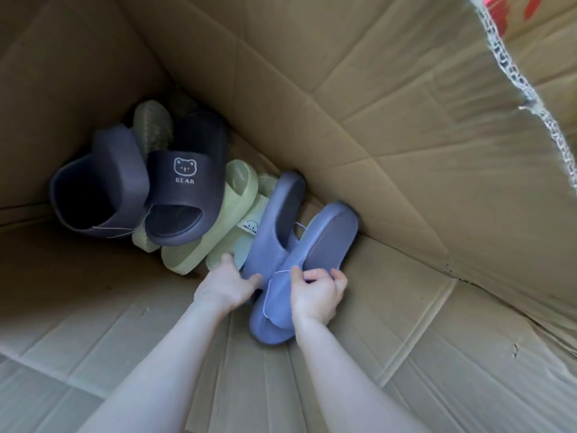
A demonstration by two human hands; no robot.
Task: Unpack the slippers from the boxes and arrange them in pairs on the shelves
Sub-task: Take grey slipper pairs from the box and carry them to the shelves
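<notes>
The blue slippers (274, 226) are lying in the box (406, 120), the left hand (226, 284) pinching one and the right hand (315, 293) curling round the other. Green slippers (218, 232) and dark slippers (184, 195) are lying just beyond the left hand.

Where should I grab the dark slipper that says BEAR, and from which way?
Grip the wide strap of the BEAR slipper, reaching in from the near side. The strap arches over the footbed with its opening facing you, so there is room underneath. The other dark slipper and a light green slipper crowd its sides.
</notes>
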